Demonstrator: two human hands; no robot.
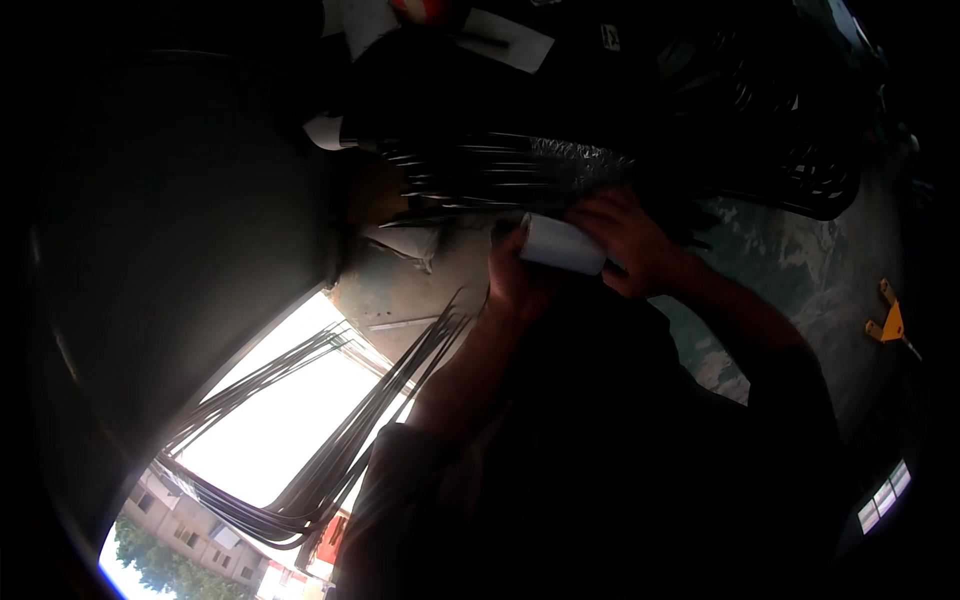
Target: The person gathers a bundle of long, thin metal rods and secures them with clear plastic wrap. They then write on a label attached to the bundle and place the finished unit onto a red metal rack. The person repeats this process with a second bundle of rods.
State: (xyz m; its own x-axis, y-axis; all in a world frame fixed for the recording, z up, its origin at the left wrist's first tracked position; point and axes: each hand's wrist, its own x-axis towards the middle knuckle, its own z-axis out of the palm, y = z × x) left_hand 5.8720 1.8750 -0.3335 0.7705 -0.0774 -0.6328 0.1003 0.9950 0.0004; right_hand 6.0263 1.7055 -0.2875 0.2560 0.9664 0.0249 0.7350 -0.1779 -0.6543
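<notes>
A whitish cylinder (563, 245), which looks like a roll of plastic film, is held crosswise between my two hands. My left hand (514, 272) closes round its left end. At its right end my right hand (630, 243) has its fingers curled over the top and the thumb below. Just beyond the roll lies a stack of dark, shiny bent rods (480, 172), part of it covered with glossy clear wrapping (580, 152). Deep shadow hides much of the hands' undersides, and whether film runs from the roll to the stack cannot be made out.
Bent metal rods (320, 470) stand in a bundle at lower left against a bright opening. A large dark panel (190, 200) fills the left side. To the right are a worn, paint-stained floor (790, 270) and a yellow bracket-shaped object (888, 318). Pale sheets (505, 40) lie at the far side.
</notes>
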